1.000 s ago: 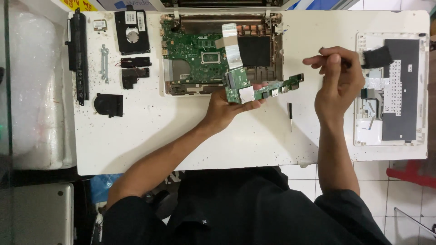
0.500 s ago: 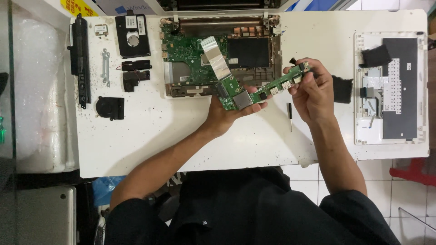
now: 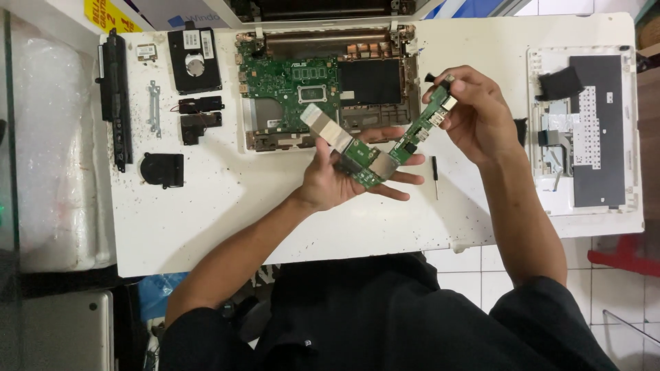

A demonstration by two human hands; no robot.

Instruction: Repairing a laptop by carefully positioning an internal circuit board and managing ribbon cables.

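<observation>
From the head view I see a narrow green circuit board [image 3: 402, 144] held in the air above the middle of the white table [image 3: 206, 227], just in front of the opened laptop base [image 3: 323, 86]; its long axis runs on a slant, from low on my left up toward the far right corner. My left hand [image 3: 337, 175] grips the lower, wider end, fingers closed around it, with a flat pale ribbon cable [image 3: 323, 126] running out past the thumb toward the base. My right hand [image 3: 474, 113] pinches the upper end, where the silvery port housings sit, so each hand has one end and neither is nearer the whole. The board looks slim and stepped, green with metal connectors. A small screwdriver [image 3: 435, 175] lies on the table just right of the left fingertips, and the removed keyboard cover [image 3: 584, 130] rests at the right edge
</observation>
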